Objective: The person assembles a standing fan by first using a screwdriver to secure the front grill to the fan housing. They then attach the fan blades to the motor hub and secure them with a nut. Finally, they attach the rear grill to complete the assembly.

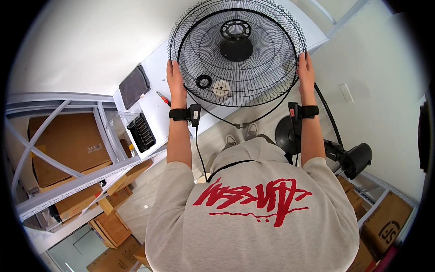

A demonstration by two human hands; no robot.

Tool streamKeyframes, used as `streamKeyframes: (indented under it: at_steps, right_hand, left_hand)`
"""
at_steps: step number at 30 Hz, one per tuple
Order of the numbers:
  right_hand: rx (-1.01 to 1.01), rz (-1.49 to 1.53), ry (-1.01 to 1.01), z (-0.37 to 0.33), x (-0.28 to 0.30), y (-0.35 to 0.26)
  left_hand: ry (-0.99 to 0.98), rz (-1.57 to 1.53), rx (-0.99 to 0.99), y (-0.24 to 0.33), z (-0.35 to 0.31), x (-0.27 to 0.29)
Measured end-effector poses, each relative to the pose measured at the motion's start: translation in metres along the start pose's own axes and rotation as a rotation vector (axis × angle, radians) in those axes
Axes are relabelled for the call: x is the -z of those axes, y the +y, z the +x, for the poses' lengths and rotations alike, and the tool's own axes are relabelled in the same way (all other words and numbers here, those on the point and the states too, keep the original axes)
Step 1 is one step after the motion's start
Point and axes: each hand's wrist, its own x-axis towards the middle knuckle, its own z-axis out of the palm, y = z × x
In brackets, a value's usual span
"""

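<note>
A round black wire fan grille (272, 77) fills the top middle, held up between my two hands over the edge of a white table. My left hand (176, 84) presses against its left rim, fingers pointing away from me. At the opposite rim, my right hand (306, 77) grips it in the same way; some of its fingers are hidden behind the wires. A black mount ring (236, 29) shows at the grille's centre. Through the wires I see a small black ring (204, 81) and a cream round disc (221, 88).
On the table to the left lie a red-handled screwdriver (163, 98), a dark flat case (134, 87) and a black bit set (141, 132). A black fan motor (356, 161) and round base (286, 134) stand at right. Cardboard boxes (68, 145) fill the left shelving. Cables hang from both wrist straps.
</note>
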Motion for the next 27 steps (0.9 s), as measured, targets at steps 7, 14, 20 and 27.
streamKeyframes:
  at_steps: [7, 14, 20, 27]
  right_hand:
    - [0.005, -0.088, 0.014, 0.01, 0.001, 0.018]
    - [-0.012, -0.115, 0.025, 0.005, -0.004, 0.01]
    - [0.05, -0.164, 0.032, 0.011, -0.003, 0.015]
    - [0.026, -0.115, 0.021, 0.009, 0.001, 0.013]
  left_hand:
    - [0.0, -0.002, 0.026, 0.001, 0.003, -0.002]
    - [0.034, 0.023, 0.04, -0.011, 0.011, 0.006]
    - [0.013, 0.023, 0.044, -0.003, 0.005, 0.003]
    - [0.016, 0.019, 0.019, -0.005, 0.004, 0.001]
